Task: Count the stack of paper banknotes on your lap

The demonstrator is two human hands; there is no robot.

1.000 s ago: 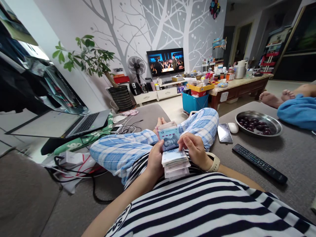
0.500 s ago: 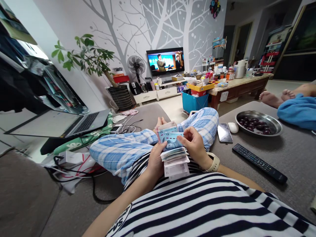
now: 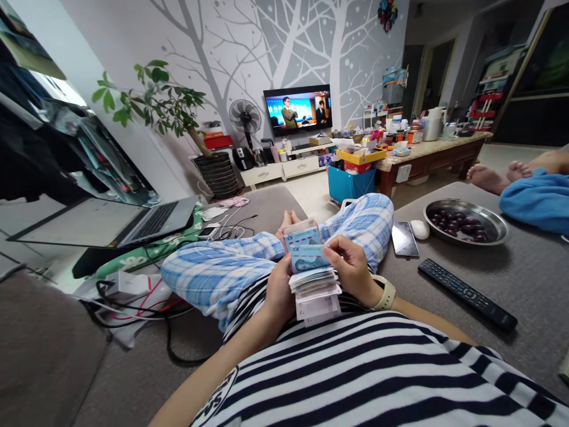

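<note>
A folded stack of banknotes (image 3: 313,281) is gripped in my left hand (image 3: 280,287), above my lap. Its upper part stands up with blue-green notes in front and pinkish ones behind; pale note ends hang down toward my striped shirt. My right hand (image 3: 353,270), with a pale watch on its wrist, pinches the right edge of the front blue-green banknote (image 3: 309,259) between thumb and fingers. That note tilts down toward me, apart at its top from the note behind. The left fingers behind the stack are hidden.
On the grey couch to my right lie a phone (image 3: 405,239), a white mouse (image 3: 419,229), a remote control (image 3: 466,294) and a metal bowl (image 3: 502,234) of dark round fruit. Another person's bare feet (image 3: 489,177) rest beyond it. Leftward are a laptop (image 3: 155,222) and tangled cables (image 3: 133,305).
The front blue-green note has been drawn downward toward me, showing more of the note behind it. My left thumb has shifted lower along the stack's edge. The television picture differs slightly.
</note>
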